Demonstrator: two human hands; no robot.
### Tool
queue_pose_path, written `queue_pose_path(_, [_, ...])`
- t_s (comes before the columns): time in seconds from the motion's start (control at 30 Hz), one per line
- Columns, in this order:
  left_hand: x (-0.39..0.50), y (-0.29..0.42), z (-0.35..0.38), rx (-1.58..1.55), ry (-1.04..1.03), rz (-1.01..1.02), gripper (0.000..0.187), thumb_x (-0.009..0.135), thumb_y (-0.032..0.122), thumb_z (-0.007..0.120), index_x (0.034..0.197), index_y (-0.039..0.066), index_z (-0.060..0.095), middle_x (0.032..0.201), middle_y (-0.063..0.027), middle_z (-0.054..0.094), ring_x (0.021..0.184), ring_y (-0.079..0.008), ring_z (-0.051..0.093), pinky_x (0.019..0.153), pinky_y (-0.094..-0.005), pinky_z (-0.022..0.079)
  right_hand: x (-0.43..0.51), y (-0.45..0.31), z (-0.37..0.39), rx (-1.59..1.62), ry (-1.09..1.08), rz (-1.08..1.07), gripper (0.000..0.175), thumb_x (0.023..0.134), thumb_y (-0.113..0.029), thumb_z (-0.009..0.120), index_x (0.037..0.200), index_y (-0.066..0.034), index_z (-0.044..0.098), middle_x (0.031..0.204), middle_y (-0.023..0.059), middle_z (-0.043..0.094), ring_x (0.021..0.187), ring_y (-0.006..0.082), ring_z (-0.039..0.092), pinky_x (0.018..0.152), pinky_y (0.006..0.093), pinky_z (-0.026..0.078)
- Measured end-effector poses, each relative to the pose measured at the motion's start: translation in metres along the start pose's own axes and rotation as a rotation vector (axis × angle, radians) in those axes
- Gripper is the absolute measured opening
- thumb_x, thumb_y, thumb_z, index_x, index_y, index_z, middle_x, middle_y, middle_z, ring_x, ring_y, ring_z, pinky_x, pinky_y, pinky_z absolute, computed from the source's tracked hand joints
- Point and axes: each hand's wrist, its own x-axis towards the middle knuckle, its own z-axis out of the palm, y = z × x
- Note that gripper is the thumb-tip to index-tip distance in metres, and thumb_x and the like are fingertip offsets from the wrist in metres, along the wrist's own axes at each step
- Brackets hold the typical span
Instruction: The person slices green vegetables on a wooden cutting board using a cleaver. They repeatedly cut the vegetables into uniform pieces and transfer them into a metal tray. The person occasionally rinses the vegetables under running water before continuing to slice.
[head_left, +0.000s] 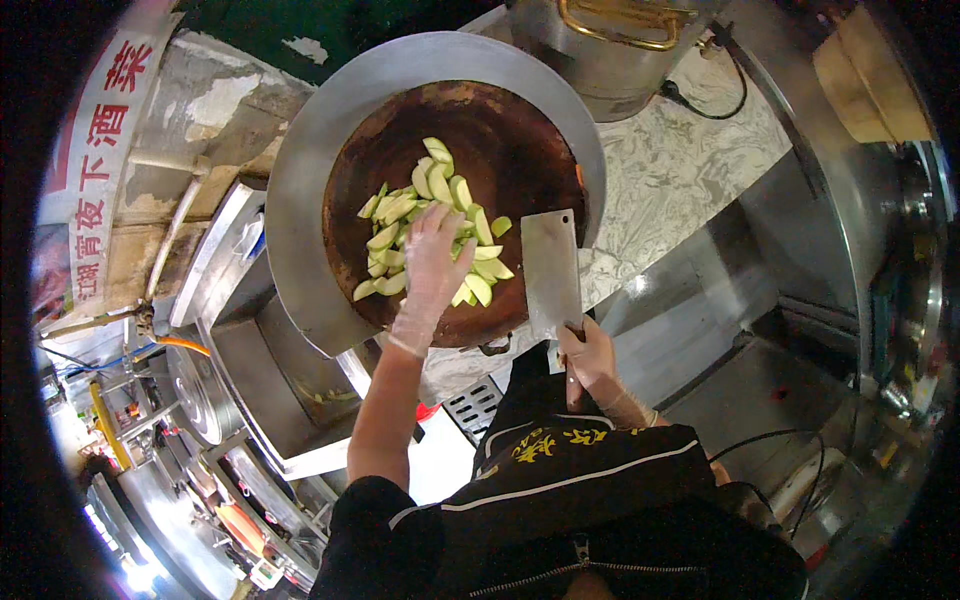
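On a round, dark wooden chopping block (517, 150), cut slices of a green-skinned, pale-fleshed vegetable (439, 184) lie heaped. My left hand (435, 259), in a clear disposable glove, rests palm down on the heap, its thumb spread from the fingers. What lies under its fingertips is hidden. My right hand (592, 352), also gloved, grips the wooden handle of a Chinese cleaver (551, 270). The cleaver's broad steel blade lies over the block's right edge, to the right of the slices. A wide metal collar (307, 195) curves around the block.
A steel stockpot (592, 71) with brass-coloured handles stands behind the block on a marble-patterned counter (660, 161). To the left is a steel sink (277, 375) with scraps inside. A black power cable (705, 114) bends near the pot. A perforated metal grate (472, 405) lies by my apron.
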Motion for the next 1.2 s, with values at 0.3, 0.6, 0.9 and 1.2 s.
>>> queue_pose_path(0.3, [-0.08,-0.063,0.026,0.134,0.168,-0.762,0.077,0.085,0.045,0.063,0.146,0.008,0.033,0.15,-0.0216,0.027,0.139,-0.0385,0.025,0.113,-0.0572,0.012,0.018,-0.024,0.022,0.1,-0.158,-0.063,0.018,0.091,-0.018,0.06,0.09,-0.0005,0.057,0.067,0.0032,0.057,0.056,0.0119,0.056,0.054,0.0269,0.047])
queue_pose_path(0.6, [-0.069,-0.028,0.037,-0.164,0.394,-0.449,0.076,0.079,0.04,0.069,0.14,0.005,0.042,0.144,-0.0304,0.029,0.131,-0.0464,0.03,0.112,-0.0552,0.02,0.046,-0.038,0.033,0.073,-0.315,-0.01,0.018,0.091,-0.017,0.061,0.094,-0.0007,0.055,0.069,0.0051,0.058,0.056,0.0161,0.059,0.053,0.0288,0.049])
queue_pose_path(0.9, [-0.052,0.001,0.048,-0.169,0.385,-0.482,0.069,0.08,0.044,0.068,0.14,0.017,0.046,0.148,-0.016,0.031,0.134,-0.0424,0.029,0.111,-0.0631,0.011,0.053,-0.052,0.072,-0.124,-0.459,0.061,0.021,0.09,-0.02,0.062,0.099,-0.0021,0.058,0.071,0.0036,0.061,0.053,0.0143,0.06,0.047,0.0259,0.045])
queue_pose_path(1.2, [-0.039,-0.001,0.03,-0.266,0.444,-0.518,0.053,0.078,0.031,0.071,0.129,0.024,0.059,0.143,-0.0088,0.041,0.13,-0.0348,0.037,0.11,-0.0591,0.017,0.059,-0.064,0.085,-0.166,-0.543,-0.041,0.017,0.089,-0.017,0.06,0.099,-0.0029,0.061,0.076,0.0005,0.061,0.062,0.0093,0.058,0.056,0.0253,0.046])
